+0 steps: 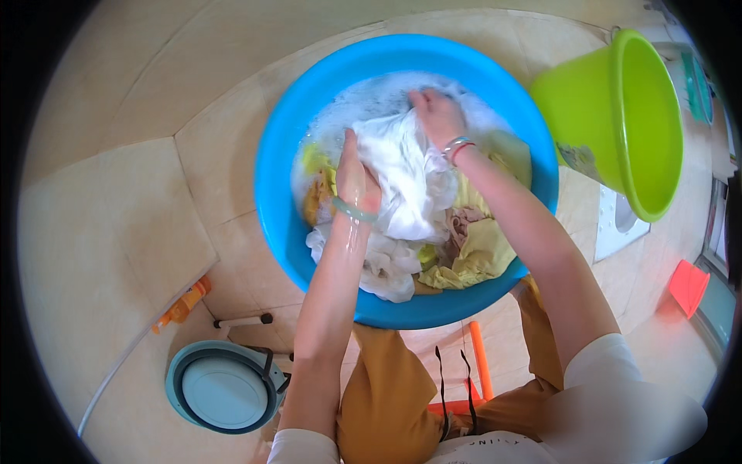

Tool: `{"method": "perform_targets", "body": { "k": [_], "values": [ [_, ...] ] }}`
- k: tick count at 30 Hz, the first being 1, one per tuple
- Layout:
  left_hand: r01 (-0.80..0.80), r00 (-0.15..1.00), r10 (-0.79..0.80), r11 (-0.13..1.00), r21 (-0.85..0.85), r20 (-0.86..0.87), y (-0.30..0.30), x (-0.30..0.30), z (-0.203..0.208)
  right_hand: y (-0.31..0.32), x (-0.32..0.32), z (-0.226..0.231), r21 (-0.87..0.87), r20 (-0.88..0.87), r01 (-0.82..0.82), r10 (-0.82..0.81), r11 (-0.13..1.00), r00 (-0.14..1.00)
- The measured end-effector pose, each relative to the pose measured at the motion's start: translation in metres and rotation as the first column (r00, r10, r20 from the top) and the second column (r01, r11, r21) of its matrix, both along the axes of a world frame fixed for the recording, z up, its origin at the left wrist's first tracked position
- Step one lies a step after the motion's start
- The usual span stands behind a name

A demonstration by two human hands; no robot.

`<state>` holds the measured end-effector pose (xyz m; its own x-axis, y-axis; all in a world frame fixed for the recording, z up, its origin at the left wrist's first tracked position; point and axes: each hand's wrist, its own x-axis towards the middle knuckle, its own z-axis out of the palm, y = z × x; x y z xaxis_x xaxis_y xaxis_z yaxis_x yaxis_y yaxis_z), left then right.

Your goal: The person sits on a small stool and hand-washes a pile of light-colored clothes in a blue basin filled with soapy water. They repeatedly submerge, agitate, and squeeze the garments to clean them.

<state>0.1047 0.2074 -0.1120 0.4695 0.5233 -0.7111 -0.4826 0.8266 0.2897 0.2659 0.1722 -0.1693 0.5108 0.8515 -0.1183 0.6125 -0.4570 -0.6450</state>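
A bunched white cloth (pixel 406 182) lies between my hands in a wide blue basin (pixel 272 216) of sudsy water. My left hand (pixel 357 182) holds its left side, thumb pointing up and the other fingers partly hidden by the fabric. At the cloth's far upper edge, my right hand (pixel 439 117) is closed on it with bent fingers, slightly blurred. Around it lie a pale yellow garment (pixel 485 251), a dusty pink piece (pixel 462 223), a sheer white piece (pixel 390 267) and an orange-brown piece (pixel 314 203). White foam (pixel 394 87) floats along the far side.
A lime green bucket (pixel 576 108) leans at the right beside the basin. A grey-blue folding basin (pixel 224 390) and an orange bottle (pixel 184 303) are at the lower left. A floor drain plate (pixel 614 240) and a red dustpan-like piece (pixel 688 288) lie to the right.
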Motion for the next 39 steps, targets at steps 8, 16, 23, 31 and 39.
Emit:
{"method": "perform_targets", "body": {
  "k": [8,16,23,31,39],
  "values": [
    [0.028,0.972,-0.018,0.999,0.043,-0.235,0.017,0.010,-0.059,-0.004,0.019,-0.043,-0.366,-0.078,-0.251,0.240,0.896,0.968],
    [0.194,0.974,-0.196,0.981,0.032,0.111,0.018,0.000,-0.021,-0.030,-0.075,0.081,0.330,0.173,-0.524,0.495,0.785,0.851],
    [0.358,0.757,-0.257,0.932,-0.051,0.600,0.018,0.000,-0.012,-0.027,-0.113,0.137,0.394,0.262,-0.538,0.470,0.745,0.843],
    [-0.125,0.992,0.127,0.990,0.069,-0.016,-0.038,0.021,0.035,0.017,-0.058,0.080,0.335,0.312,-0.436,0.339,0.835,0.888],
    [0.031,0.997,-0.020,0.987,0.159,-0.072,0.010,0.005,-0.026,-0.008,0.016,-0.002,-0.065,-0.041,0.200,-0.203,0.978,0.978]
  ]
}}
